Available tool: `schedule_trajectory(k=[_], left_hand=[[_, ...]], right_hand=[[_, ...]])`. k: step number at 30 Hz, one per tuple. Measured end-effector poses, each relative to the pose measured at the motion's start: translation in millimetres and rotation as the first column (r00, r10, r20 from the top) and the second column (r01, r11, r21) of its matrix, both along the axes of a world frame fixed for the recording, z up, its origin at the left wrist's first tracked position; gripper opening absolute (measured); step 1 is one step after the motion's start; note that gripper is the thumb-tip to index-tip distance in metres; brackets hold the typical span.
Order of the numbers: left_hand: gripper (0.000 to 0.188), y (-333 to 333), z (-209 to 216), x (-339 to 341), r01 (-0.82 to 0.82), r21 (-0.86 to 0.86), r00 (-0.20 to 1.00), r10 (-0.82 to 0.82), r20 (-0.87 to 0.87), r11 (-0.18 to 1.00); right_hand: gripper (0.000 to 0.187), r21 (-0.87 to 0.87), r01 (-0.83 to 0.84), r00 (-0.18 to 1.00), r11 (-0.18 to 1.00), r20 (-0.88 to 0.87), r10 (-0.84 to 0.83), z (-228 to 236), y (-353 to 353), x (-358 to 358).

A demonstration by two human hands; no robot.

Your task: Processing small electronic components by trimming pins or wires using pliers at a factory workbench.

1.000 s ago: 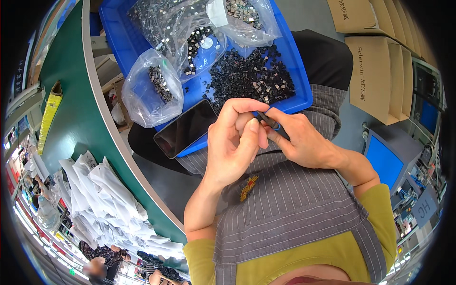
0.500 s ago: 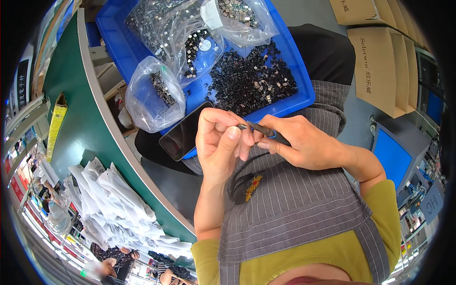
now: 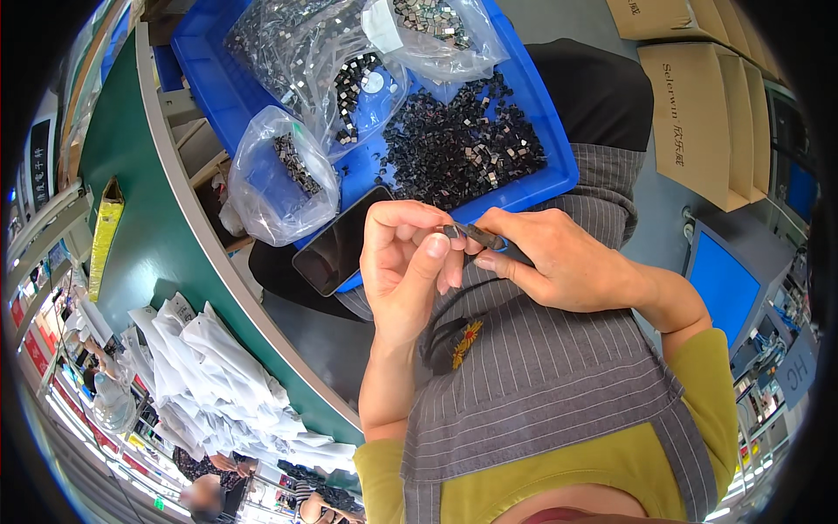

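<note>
My left hand [image 3: 403, 266] pinches a small dark square piece [image 3: 451, 231] between thumb and fingers, above my lap. In my right hand [image 3: 559, 262] is a dark hand tool [image 3: 487, 238] with a blue part; its exact kind is hard to make out. The tool's tip meets or nearly meets the small piece. Just beyond my hands lies a blue tray [image 3: 559, 179], holding a heap of small black pieces [image 3: 463, 140], some with silvery faces. A black phone [image 3: 336, 249] rests at the tray's near left corner, beside my left hand.
Clear plastic bags [image 3: 284, 196] with small metallic pieces lie in the tray. On the left, a green table [image 3: 140, 183] bears white packets [image 3: 209, 367] and a yellow strip [image 3: 106, 236]. Cardboard boxes [image 3: 698, 122] and a blue-screened monitor [image 3: 720, 284] stand at right. People are at lower left.
The small piece has turned in my left fingers and shows more of its face. The tool in my right hand has tilted slightly at its tip. Both hands stay in nearly the same place.
</note>
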State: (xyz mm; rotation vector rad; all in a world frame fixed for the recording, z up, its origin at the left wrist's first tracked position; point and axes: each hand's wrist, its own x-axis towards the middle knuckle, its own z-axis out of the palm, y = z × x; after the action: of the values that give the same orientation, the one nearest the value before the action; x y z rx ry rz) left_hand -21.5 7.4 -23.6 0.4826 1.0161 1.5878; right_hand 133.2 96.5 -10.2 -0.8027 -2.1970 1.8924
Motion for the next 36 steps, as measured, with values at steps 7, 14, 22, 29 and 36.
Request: schedule_trajectory(k=[7,14,22,29,36], left_hand=[[0.010,-1,2,-3,0.006,-0.053,0.997,-0.010,-0.074,0.999],[0.009,0,4,-4,0.014,-0.098,0.995,-0.023,-0.100,0.995],[0.009,0,8,-1,0.007,-0.167,0.987,-0.034,-0.158,0.986],[0.010,-7,12,-1,0.035,-0.148,0.679,-0.133,-0.722,0.988],[0.006,-2,13,-13,0.217,-0.160,0.904,-0.260,-0.340,0.963]], right_hand=[[0.019,0.005,-0.040,0.998,0.999,0.045,0.039,4,3,0],[0.023,-0.013,-0.099,0.993,0.995,0.059,0.099,2,5,3],[0.027,-0.132,-0.142,0.973,0.981,0.165,0.163,7,10,2],[0.026,-0.188,-0.165,0.964,0.968,0.174,0.199,12,14,5],[0.026,-0.147,-0.197,0.963,0.969,0.154,0.219,11,15,10]])
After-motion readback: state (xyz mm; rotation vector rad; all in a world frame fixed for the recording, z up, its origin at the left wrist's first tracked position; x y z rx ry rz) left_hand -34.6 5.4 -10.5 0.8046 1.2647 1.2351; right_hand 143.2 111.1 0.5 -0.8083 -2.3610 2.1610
